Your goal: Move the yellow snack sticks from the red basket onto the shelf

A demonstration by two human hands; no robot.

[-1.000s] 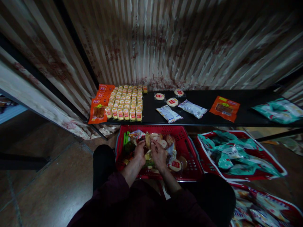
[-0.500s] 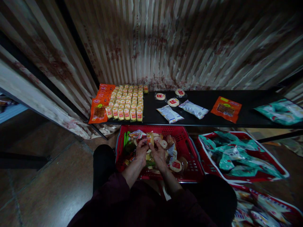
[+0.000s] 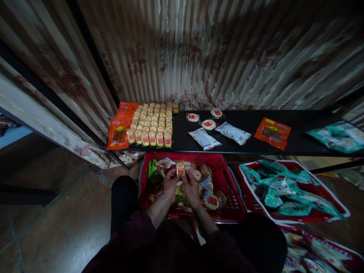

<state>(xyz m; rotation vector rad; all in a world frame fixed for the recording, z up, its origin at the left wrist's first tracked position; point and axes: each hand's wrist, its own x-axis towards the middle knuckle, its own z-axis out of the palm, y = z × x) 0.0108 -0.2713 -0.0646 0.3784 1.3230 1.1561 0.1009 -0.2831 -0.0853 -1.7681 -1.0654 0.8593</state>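
Note:
Between my two hands is a small wrapped snack cake (image 3: 180, 169) with a red and yellow label facing up. My left hand (image 3: 170, 183) pinches its left side, and my right hand (image 3: 191, 185) grips its right side. Both are over a red plastic basket (image 3: 222, 163) holding mixed packets. Among these, a round white wrapped cracker (image 3: 212, 202) lies right of my right hand. On the black shelf (image 3: 182, 132) beyond, similar small cakes (image 3: 152, 138) stand in tight rows beside orange packets (image 3: 118, 132).
Round wrapped crackers (image 3: 208, 124), white-blue packets (image 3: 233, 132), an orange packet (image 3: 273, 132) and a green bag (image 3: 339, 135) lie along the shelf. A basket of green bags (image 3: 287, 189) stands at right, with another basket of packets (image 3: 321, 254) nearer me. Dark shelf posts (image 3: 93, 57) rise at left.
The small cake has been raised slightly and turned so its label shows more fully between my fingers. My hands otherwise stay over the basket. The shelf items are unchanged.

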